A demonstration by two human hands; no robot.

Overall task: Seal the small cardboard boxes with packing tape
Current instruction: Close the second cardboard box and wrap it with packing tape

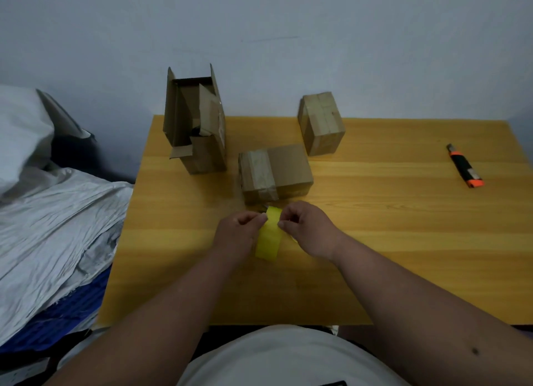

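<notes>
Head view. We hold the tape [268, 235], a yellow roll, above the tabletop [375, 227] near its centre. Our left hand [238, 230] pinches the roll's upper left edge with curled fingers; our right hand [305, 227] pinches the upper right edge the same way. Both hands grasp the tape.

At 12 o'clock from the hands, just beyond the roll, lies the near box [275, 172], closed, with a strip of tape over its left end. At 1 o'clock, further back, stands the far box [321, 123], closed and taped along its top. At 11 o'clock stands the tall box [194, 120], flaps open, with crumpled cardboard inside.

A knife [464, 166], black and orange, lies at 2 o'clock, well apart from the boxes. Grey bedding [52, 212] lies left of the tabletop, at 9 o'clock.
</notes>
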